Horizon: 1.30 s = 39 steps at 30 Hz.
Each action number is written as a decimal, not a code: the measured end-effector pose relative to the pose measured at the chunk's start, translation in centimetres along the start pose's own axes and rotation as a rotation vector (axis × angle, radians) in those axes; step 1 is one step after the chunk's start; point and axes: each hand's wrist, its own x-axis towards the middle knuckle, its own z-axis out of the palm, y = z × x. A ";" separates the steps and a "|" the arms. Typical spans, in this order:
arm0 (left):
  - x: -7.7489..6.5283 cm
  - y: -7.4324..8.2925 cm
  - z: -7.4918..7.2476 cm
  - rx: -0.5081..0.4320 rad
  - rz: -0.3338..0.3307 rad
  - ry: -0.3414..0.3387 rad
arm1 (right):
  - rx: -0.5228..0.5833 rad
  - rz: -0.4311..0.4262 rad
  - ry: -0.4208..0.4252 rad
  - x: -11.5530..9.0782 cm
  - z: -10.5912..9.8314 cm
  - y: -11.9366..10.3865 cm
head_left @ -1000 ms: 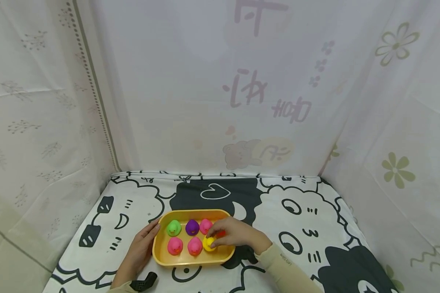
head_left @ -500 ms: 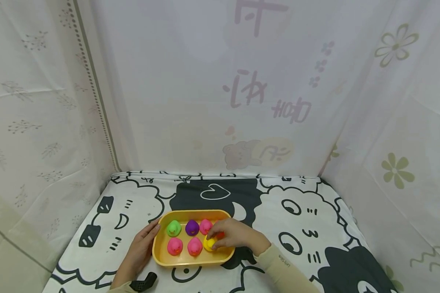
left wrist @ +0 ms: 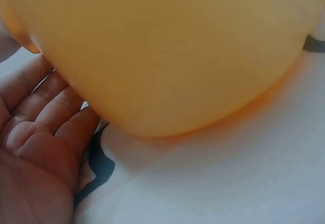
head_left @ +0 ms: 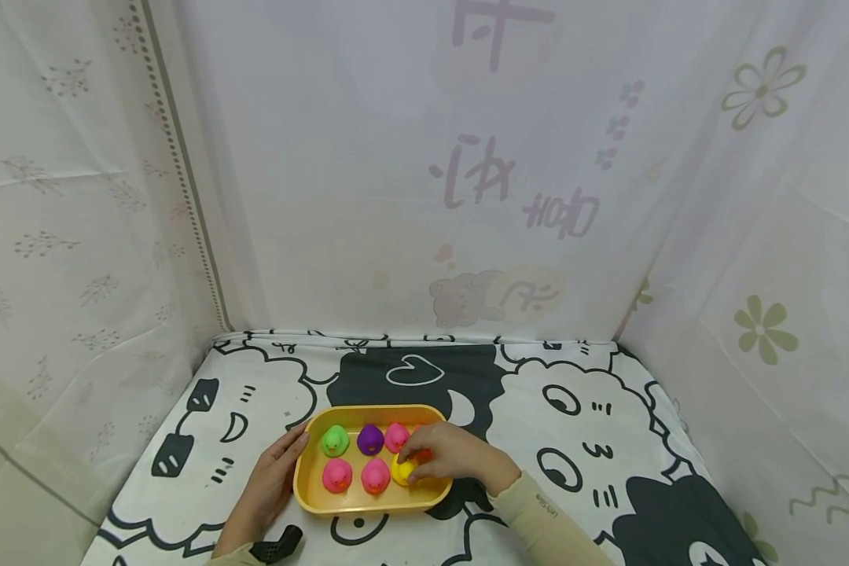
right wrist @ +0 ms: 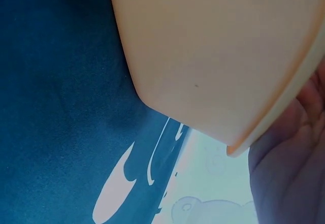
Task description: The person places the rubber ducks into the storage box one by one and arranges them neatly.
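A yellow tray (head_left: 359,507) holds several small rubber ducks in two rows. In the back row are a green duck (head_left: 336,442), a purple duck (head_left: 371,440) and a pink duck (head_left: 396,436), with a red one mostly hidden behind my right hand. Two more pink ducks sit in front. My right hand (head_left: 453,456) reaches over the tray's right end and pinches the yellow duck (head_left: 402,473) at the front right. At the left end, my left hand (head_left: 272,479) holds the tray; in the left wrist view its fingers (left wrist: 56,99) lie against the outer wall.
The tray stands on a cloth (head_left: 255,417) printed with black-and-white cartoon figures. Pale printed curtains (head_left: 368,196) enclose the back and both sides. A black strap device (head_left: 279,545) sits on the left wrist.
Almost nothing differs. Both hands, the tray and the ducks keep their places, with the right fingers still at the yellow duck.
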 end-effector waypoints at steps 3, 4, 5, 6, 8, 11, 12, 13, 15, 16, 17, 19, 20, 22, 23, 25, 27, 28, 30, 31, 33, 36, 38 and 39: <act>0.0 0.0 0.0 0.002 -0.001 0.006 | -0.012 -0.004 0.001 0.0 0.1 0.0; 0.0 0.0 0.0 0.003 -0.004 0.008 | -0.014 -0.005 0.001 0.0 0.1 0.0; 0.0 0.0 0.0 0.000 -0.009 0.008 | -0.018 -0.006 0.001 0.0 0.1 0.0; 0.0 0.0 0.0 0.003 -0.012 0.007 | -0.021 -0.006 0.002 0.0 0.2 0.1; 0.0 0.0 0.0 0.001 -0.008 0.009 | -0.021 -0.005 0.004 0.0 0.2 0.1; 0.0 -0.1 0.0 -0.008 -0.016 0.006 | -0.013 -0.006 0.005 0.0 0.3 0.2; 0.0 -0.1 0.0 -0.011 -0.017 0.007 | -0.007 -0.005 0.006 0.0 0.3 0.2; 0.0 -0.1 0.0 -0.012 -0.016 0.010 | -0.002 -0.005 0.006 0.0 0.3 0.2; 0.0 -0.1 0.0 -0.015 -0.023 0.006 | 0.006 -0.004 0.007 -0.1 0.3 0.3; 0.0 0.0 -0.1 -0.013 -0.023 0.003 | 0.009 -0.005 0.009 -0.1 0.4 0.3; 0.0 0.0 -0.1 -0.009 -0.019 0.003 | 0.015 -0.005 0.010 -0.1 0.3 0.3; 0.1 0.0 -0.1 -0.003 -0.021 0.002 | 0.023 -0.011 0.014 -0.1 0.3 0.3; 0.1 0.1 -0.1 -0.003 -0.025 0.001 | 0.026 -0.017 0.017 -0.1 0.3 0.3; 0.1 0.1 -0.1 -0.001 -0.029 0.002 | 0.034 -0.029 0.022 -0.1 0.2 0.3; 0.1 0.1 -0.1 -0.001 -0.031 0.001 | 0.038 -0.033 0.024 -0.2 0.2 0.3; 0.1 0.1 -0.1 -0.003 -0.034 0.002 | 0.050 -0.043 0.029 -0.2 0.1 0.3; 0.1 0.1 -0.1 0.000 -0.029 0.001 | 0.066 -0.046 0.034 -0.2 0.1 0.3; 0.1 0.1 -0.2 -0.001 -0.029 0.003 | 0.075 -0.047 0.038 -0.3 0.1 0.3; 0.1 0.1 -0.1 0.006 -0.027 0.005 | 0.099 -0.045 0.048 -0.3 0.1 0.2; 0.1 0.0 -0.2 0.004 -0.028 0.009 | 0.110 -0.042 0.053 -0.4 0.1 0.2; 0.1 0.0 -0.1 0.008 -0.025 0.014 | 0.130 -0.041 0.065 -0.4 0.1 0.2; 0.0 0.1 -0.1 -0.006 -0.030 0.013 | 0.172 -0.047 0.091 -0.6 0.0 0.2; 0.0 0.2 0.0 -0.011 -0.027 0.008 | 0.210 -0.062 0.107 -0.7 -0.1 0.2; 0.0 0.2 0.0 -0.018 -0.030 0.005 | 0.226 -0.070 0.117 -0.8 -0.1 0.2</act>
